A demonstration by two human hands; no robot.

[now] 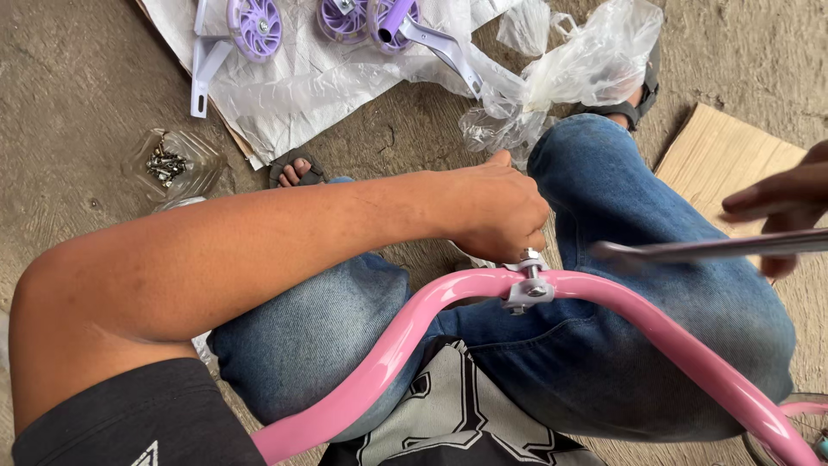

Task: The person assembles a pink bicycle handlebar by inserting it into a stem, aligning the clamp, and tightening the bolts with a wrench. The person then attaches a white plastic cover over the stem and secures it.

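Observation:
A pink curved bicycle handlebar lies across my lap, over my blue jeans. At its middle sits a silver clamp with a bolt. My left hand is closed over the top of that bolt, fingers pinching it. My right hand comes in from the right edge, gripping a long grey metal wrench whose head points toward the clamp, a short way to its right.
Purple training wheels with pale brackets lie on white wrapping at the top. Crumpled clear plastic bags are beside them. A small clear tray of screws rests on the concrete at left. A cardboard piece lies at right.

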